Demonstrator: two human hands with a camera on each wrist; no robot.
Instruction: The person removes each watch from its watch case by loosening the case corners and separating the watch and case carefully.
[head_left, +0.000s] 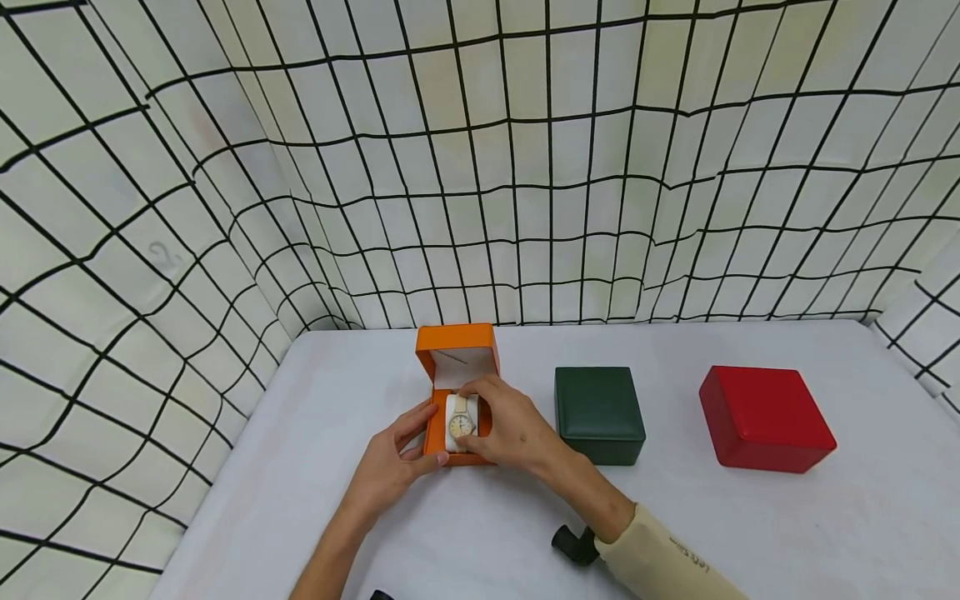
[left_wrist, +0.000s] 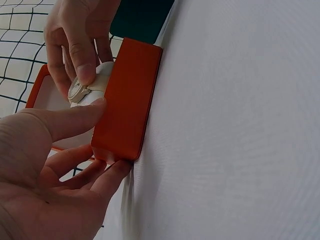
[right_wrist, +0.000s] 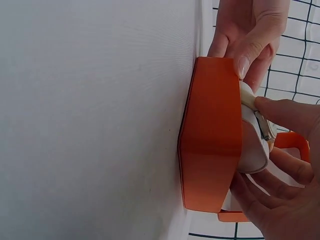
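An orange watch box (head_left: pixel 437 429) stands on the white table with its lid (head_left: pixel 455 337) raised, showing a white lining. Inside sits a white cushion (right_wrist: pixel 255 156) wrapped by a wristwatch (head_left: pixel 461 426) with a cream strap and round pale dial. My left hand (head_left: pixel 397 450) grips the box at its near left corner, thumb over the front rim and fingers along the side. From the right, my right hand (head_left: pixel 517 425) pinches the watch on its cushion, thumb on the near strap and fingers at the far end. Its palm side is hidden in the head view.
A closed dark green box (head_left: pixel 597 407) stands just right of the orange one. Farther right is a closed red box (head_left: pixel 765 417). Black-grid netting (head_left: pixel 525 183) rises behind and left of the table (head_left: pixel 300 483). A black object (head_left: pixel 574 546) shows by the right sleeve.
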